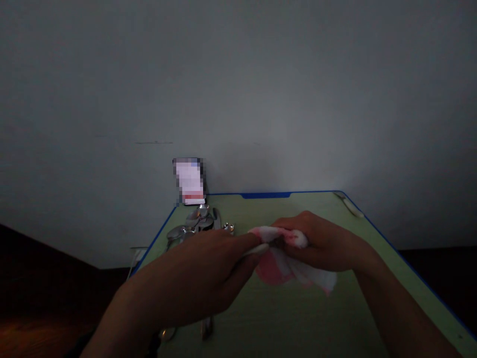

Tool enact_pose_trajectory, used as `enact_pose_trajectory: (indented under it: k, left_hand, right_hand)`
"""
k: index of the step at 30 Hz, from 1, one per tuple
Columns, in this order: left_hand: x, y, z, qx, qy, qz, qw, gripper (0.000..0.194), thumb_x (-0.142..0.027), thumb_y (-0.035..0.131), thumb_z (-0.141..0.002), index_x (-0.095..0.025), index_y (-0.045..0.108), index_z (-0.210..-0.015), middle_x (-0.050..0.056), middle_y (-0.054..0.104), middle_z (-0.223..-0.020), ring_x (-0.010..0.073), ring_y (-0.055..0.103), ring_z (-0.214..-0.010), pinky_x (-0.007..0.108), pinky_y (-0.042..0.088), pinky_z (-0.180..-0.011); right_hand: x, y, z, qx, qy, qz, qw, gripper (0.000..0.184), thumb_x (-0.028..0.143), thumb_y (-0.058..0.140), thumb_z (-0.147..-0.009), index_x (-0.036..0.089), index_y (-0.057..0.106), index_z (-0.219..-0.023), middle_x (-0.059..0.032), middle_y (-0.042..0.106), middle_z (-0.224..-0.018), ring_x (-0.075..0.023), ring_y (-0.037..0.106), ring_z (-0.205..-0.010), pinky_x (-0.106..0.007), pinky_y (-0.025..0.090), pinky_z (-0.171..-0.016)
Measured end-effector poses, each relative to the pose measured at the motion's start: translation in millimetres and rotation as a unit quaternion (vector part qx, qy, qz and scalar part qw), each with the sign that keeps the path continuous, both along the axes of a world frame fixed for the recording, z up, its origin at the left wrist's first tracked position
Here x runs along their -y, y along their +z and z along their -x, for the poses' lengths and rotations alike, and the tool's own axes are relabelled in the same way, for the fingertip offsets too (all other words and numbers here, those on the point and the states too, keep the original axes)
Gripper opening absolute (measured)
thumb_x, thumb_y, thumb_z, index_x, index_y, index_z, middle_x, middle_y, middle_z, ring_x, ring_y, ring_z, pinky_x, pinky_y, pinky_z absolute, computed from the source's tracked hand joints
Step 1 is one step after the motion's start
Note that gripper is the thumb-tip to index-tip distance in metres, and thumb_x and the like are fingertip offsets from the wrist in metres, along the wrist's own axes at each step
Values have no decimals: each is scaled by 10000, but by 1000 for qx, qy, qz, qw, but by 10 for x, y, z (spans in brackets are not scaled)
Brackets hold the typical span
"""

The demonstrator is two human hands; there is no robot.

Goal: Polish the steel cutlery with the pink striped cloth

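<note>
— Where does the counter [305, 318] stand?
— Close to a plain gray wall [261, 99], its pale green top bordered by blue edging [265, 195].
— And the light?
— Dim, palest on the wall above the counter; a thin dark mark [153, 142] lines the wall at left, and a reddish glow [33, 330] tints the dark lower left.

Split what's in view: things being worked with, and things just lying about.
In use:
- pink-and-white cloth, in the right hand
- pale item, mostly hidden, in the left hand

Lying about:
- shiny spoons
- propped phone
- pale-handled utensil, far right
</note>
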State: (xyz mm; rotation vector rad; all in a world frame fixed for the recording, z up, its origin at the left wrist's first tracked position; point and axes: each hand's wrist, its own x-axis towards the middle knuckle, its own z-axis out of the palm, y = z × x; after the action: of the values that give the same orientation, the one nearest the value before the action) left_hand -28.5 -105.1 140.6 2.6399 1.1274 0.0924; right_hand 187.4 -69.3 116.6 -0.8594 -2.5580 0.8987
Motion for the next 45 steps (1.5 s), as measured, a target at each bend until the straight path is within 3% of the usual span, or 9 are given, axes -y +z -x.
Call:
enact_pose_trajectory:
  k: [5, 14, 45]
  left_hand:
    - [5, -10, -14, -2, 13, 22, 1000, 340, -374, 232, -936, -276, 477, -1149, 14, 615, -821, 161, 577, -726, 277, 415, -646]
    - [-20, -6, 36, 7, 21, 24, 999, 348, -404, 262, -924, -206, 549, -940, 11, 602, -779, 142, 561, -696, 266, 421, -662]
    - [-23, -13, 59, 14, 32, 23, 999, 434, -437, 224, -916, -180, 573, -881, 19, 581, -707, 131, 542, -638, 248, 437, -644]
  right_hand:
    - [7, 51, -23, 24, -29, 4, 999, 152, 132, 416, -817, 162, 558, -862, 22, 568, -698, -85, 464, -583, -198, 318, -527]
    - [-2, 32, -53, 18, -68, -22, 997, 105, 180, 451, -813, 165, 554, -808, 31, 556, -672, -84, 454, -574, -200, 323, -532]
    - [-13, 21, -53, 28, -84, -64, 994, 96, 188, 471, -797, 164, 541, -736, 40, 546, -637, -77, 442, -552, -203, 291, -520]
